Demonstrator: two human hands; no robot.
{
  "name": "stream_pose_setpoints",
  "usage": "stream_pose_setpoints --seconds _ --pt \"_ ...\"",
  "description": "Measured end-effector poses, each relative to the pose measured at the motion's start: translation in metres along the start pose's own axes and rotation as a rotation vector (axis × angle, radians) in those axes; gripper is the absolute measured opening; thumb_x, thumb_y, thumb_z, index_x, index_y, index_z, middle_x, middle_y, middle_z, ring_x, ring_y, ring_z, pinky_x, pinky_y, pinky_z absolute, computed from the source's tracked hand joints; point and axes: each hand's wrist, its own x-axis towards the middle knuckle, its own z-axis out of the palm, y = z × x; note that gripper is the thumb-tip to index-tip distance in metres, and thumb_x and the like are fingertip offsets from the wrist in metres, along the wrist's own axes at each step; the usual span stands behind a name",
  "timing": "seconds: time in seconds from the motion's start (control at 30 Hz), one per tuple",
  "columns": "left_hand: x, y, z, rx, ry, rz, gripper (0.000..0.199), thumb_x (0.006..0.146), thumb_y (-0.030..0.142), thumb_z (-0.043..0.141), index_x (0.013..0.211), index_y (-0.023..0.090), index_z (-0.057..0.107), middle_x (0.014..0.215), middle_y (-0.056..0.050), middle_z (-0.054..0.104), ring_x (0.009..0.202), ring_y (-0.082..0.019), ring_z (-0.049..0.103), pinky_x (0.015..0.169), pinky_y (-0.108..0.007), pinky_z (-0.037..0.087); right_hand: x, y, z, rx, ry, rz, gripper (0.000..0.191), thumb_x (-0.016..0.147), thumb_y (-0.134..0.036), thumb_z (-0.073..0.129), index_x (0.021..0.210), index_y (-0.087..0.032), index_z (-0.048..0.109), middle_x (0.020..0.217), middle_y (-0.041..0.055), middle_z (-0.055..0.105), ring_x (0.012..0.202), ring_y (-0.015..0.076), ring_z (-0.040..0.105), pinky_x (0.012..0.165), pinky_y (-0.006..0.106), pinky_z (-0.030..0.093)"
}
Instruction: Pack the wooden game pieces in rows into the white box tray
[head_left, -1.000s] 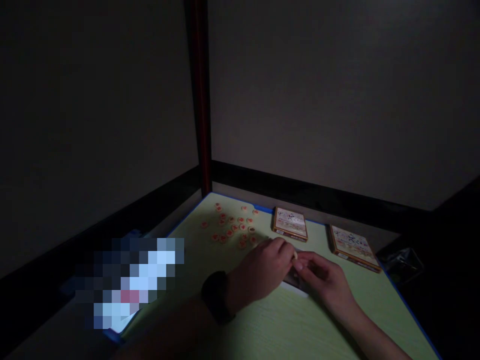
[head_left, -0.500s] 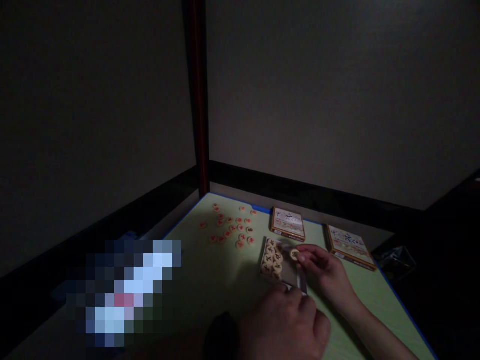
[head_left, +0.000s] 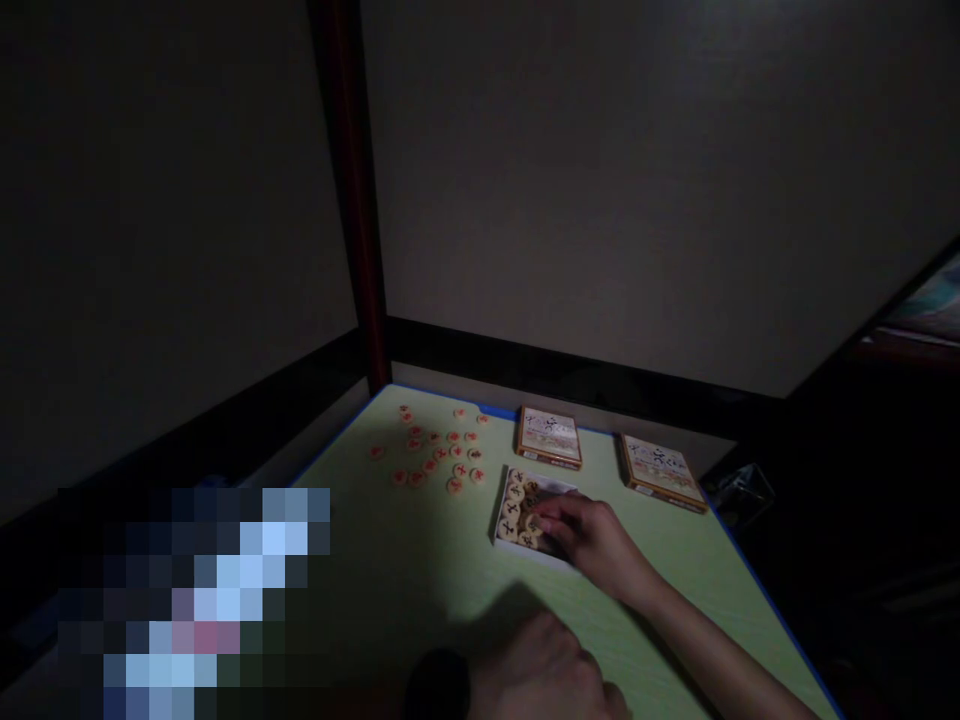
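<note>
A small open box [head_left: 536,556] on the green table holds round wooden pieces with dark characters, in rows at its left side. My right hand [head_left: 589,535] reaches over the box's right part, its thumb and fingers pinching a round piece [head_left: 532,524] down among the others. Nearer to me, my left hand [head_left: 551,665], with a dark band at the wrist, is apart from the box. Its fingers are turned away and in shadow, so what they hold, if anything, is hidden. Several pieces with red characters [head_left: 430,466] lie scattered to the left of the box.
Two closed printed boxes lie toward the table's back edge, one [head_left: 550,437] behind the open box and another [head_left: 661,472] to the right. The green table [head_left: 405,590] meets a wall corner. A clear container [head_left: 741,497] stands past its right edge.
My right hand has brought its piece from above the box's right side down to the rows. My left hand has come off the box's near edge. The view has shifted a little.
</note>
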Motion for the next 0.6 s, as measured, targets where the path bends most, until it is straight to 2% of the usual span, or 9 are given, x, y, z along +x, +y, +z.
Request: stream_pose_setpoints --seconds 0.1,0.2,0.37,0.5,0.6 --pt "0.003 0.001 -0.006 0.061 -0.091 0.03 0.026 0.093 0.024 0.054 0.078 0.017 0.074 0.056 -0.003 0.065 0.053 -0.016 0.056 0.055 -0.031 0.037 0.0 0.001 -0.001 0.017 0.046 0.017 0.019 0.086 -0.029 0.063 0.092 -0.018 0.077 0.087 0.0079 0.074 0.081 0.0232 0.068 0.076 0.034 0.051" --pt "0.006 0.003 -0.017 0.103 -0.131 0.031 0.025 0.093 0.027 0.056 0.079 0.017 0.074 0.056 -0.003 0.066 0.051 -0.017 0.056 0.053 -0.031 0.035 -0.001 0.002 -0.001 0.015 0.013 0.009 0.018 0.086 -0.028 0.063 0.092 -0.018 0.077 0.086 0.0077 0.074 0.08 0.0225 0.068 0.074 0.033 0.051" --pt "0.009 0.006 -0.026 0.118 -0.194 -0.015 0.023 0.091 0.027 0.059 0.074 0.018 0.073 0.055 -0.002 0.066 0.05 -0.018 0.059 0.048 -0.031 0.03 -0.002 -0.002 -0.002 -0.076 -0.064 -0.128 0.017 0.089 -0.028 0.064 0.093 -0.021 0.079 0.092 0.0073 0.077 0.089 0.0234 0.067 0.083 0.035 0.049" --pt "0.01 0.007 -0.027 0.117 -0.222 -0.017 0.02 0.09 0.027 0.061 0.078 0.019 0.074 0.057 -0.003 0.068 0.05 -0.017 0.06 0.049 -0.031 0.033 -0.001 -0.007 -0.002 -0.13 -0.105 -0.248 0.022 0.094 -0.032 0.06 0.09 -0.022 0.079 0.094 0.0072 0.078 0.091 0.0232 0.067 0.089 0.037 0.047" --pt "0.01 0.006 -0.024 0.108 -0.212 0.0 0.02 0.09 0.027 0.061 0.076 0.018 0.073 0.055 -0.002 0.067 0.048 -0.017 0.059 0.047 -0.031 0.032 -0.001 -0.008 -0.002 -0.137 -0.127 -0.26 0.028 0.096 -0.033 0.055 0.086 -0.022 0.078 0.092 0.0074 0.077 0.091 0.0234 0.067 0.089 0.037 0.047"
